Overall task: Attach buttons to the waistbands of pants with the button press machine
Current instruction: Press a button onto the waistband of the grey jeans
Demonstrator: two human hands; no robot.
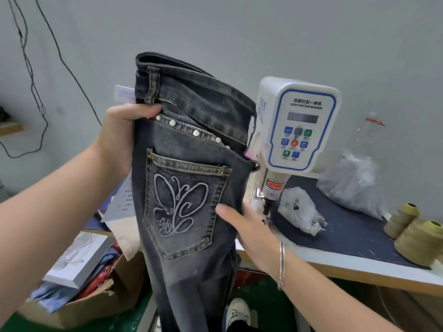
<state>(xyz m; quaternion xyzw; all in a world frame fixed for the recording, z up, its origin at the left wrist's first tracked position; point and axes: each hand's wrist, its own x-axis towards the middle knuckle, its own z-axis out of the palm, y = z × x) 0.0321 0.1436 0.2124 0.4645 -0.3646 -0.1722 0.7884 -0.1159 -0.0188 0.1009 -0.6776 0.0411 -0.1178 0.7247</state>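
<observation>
A pair of dark grey jeans [191, 168] hangs in the air in front of me, back side facing me, with an embroidered butterfly pocket and a row of studs below the waistband. My left hand [122, 133] grips the jeans at the left edge just under the waistband. My right hand [249, 226] holds the right edge beside the pocket, thumb on the front of the cloth. The white button press machine [297, 125] stands on the table behind the jeans, its press head just right of my right hand.
The table [359, 267] has a dark blue mat, bags of buttons [299, 212] [352, 180] and two thread cones [417, 240] at the right. A cardboard box [96, 300] with papers sits on the floor at left. Cables hang on the wall.
</observation>
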